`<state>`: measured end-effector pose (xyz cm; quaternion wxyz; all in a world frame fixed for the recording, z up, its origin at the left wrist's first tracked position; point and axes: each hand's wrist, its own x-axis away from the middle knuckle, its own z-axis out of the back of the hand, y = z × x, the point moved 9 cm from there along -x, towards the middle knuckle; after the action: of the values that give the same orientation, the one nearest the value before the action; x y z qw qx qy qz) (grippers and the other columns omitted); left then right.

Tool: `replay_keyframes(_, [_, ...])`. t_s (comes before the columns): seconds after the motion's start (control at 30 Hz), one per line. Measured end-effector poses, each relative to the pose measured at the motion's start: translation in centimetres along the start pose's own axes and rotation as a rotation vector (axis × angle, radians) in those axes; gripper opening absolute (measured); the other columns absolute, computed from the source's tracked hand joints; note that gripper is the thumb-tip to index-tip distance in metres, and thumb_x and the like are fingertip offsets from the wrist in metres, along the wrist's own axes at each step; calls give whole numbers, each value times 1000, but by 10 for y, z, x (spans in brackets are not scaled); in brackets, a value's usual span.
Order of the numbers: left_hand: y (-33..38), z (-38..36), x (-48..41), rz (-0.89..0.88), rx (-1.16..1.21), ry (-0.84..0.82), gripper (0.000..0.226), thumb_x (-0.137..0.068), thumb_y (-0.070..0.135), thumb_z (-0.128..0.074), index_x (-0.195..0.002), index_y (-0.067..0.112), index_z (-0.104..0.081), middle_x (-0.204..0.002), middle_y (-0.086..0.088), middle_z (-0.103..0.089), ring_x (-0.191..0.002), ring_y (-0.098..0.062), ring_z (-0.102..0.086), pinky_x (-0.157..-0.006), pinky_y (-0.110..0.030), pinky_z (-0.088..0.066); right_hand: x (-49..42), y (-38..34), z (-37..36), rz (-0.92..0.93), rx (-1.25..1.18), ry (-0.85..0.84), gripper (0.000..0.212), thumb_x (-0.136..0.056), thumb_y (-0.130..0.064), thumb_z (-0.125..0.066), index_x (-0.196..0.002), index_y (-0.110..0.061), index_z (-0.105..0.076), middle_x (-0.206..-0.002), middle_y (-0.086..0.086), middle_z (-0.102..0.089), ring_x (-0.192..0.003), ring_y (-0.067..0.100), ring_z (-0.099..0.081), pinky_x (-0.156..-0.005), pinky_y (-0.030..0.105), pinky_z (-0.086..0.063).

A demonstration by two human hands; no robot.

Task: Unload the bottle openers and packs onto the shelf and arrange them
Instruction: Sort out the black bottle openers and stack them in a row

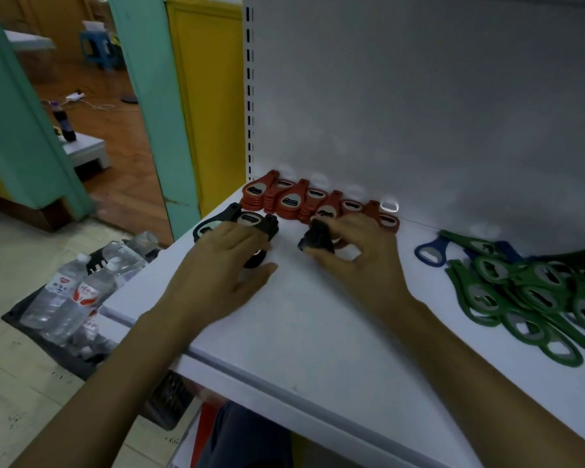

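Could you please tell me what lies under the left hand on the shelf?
Black openers on the shelf: their ends stick out past the fingers of the left hand, and a dark piece shows by the thumb. How many lie beneath the palm is hidden.

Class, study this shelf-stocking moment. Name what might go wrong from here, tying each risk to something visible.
1. The right hand pinches a black opener just in front of the red opener stacks; a nudge might topple them.
2. The left hand presses on the black openers close to the left edge of the shelf; a push could slide them off towards the water bottles below.
3. The green openers lie in a tangled heap; lifting one may drag others.
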<state>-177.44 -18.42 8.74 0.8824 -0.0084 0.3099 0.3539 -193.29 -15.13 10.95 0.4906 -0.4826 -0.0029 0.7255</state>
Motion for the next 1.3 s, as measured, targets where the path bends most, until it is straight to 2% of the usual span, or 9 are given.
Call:
replay_keyframes(0.13, [-8,-7,2,38,4,3,13,-85,19,-66,-95,12,-71,-95,-5,-70,-86,-25,-65,-72,-30,-50,3,-22,-23,319,297,-45,32,-74,-14,-75,-104,-4,-72,-82,9,-70,-73,25,-63,-66,28,-48])
replay_keyframes(0.27, [-10,-8,1,65,20,4,11,-82,13,-68,-92,10,-73,-90,-5,-72,-79,-25,-66,-67,-35,-56,2,-37,-45,515,416,-77,35,-70,-9,-83,-102,-2,-73,-84,9,-72,-69,26,-65,-51,29,-52])
replay_keyframes(0.37, [-12,-9,1,93,47,-4,15,-78,14,-68,-92,10,-70,-86,-5,-70,-74,-24,-64,-63,-27,-50,4,-42,-60,588,470,-121,35,-68,-5,-85,-101,-1,-73,-84,9,-72,-68,25,-66,-44,29,-50])
replay_keyframes(0.53, [-16,-7,3,149,152,14,38,-72,43,-61,-98,15,-56,-84,1,-66,-69,-14,-59,-58,-15,-40,0,-35,-60,542,422,-160,34,-69,-5,-84,-101,1,-73,-85,10,-73,-67,27,-65,-45,31,-50])
replay_keyframes(0.7, [-13,-9,2,103,136,25,44,-77,53,-63,-98,15,-58,-88,1,-66,-74,-14,-61,-60,-27,-52,4,-29,-65,514,367,-256,31,-76,-9,-77,-104,2,-72,-90,11,-73,-75,28,-67,-52,34,-54])
replay_keyframes(0.9, [-10,-6,2,58,15,67,40,-74,48,-68,-97,14,-64,-91,-1,-67,-84,-19,-61,-67,-23,-44,3,-8,-50,265,196,-186,31,-81,-20,-72,-108,-3,-70,-107,9,-71,-97,25,-66,-83,35,-53])
replay_keyframes(1.0, [-9,-11,2,20,-10,17,39,-77,44,-71,-106,18,-68,-106,0,-70,-98,-20,-63,-78,-30,-50,-1,17,-27,-16,90,-46,28,-91,-30,-53,-88,-8,-71,-88,2,-70,-82,16,-62,-73,29,-50])
replay_keyframes(1.1, [-7,-13,2,9,0,-11,36,-78,40,-72,-108,19,-69,-107,1,-70,-100,-20,-64,-78,-35,-55,3,45,-26,-262,58,-118,47,-95,-39,-41,-68,-12,-67,-68,-2,-62,-69,12,-55,-65,31,-42])
replay_keyframes(1.3, [-7,-13,3,19,-12,-14,37,-75,33,-75,-108,17,-69,-105,-1,-71,-97,-21,-66,-76,-34,-56,6,37,-50,-142,199,-319,32,-96,-30,-50,-77,-11,-69,-77,2,-58,-75,15,-49,-63,34,-40])
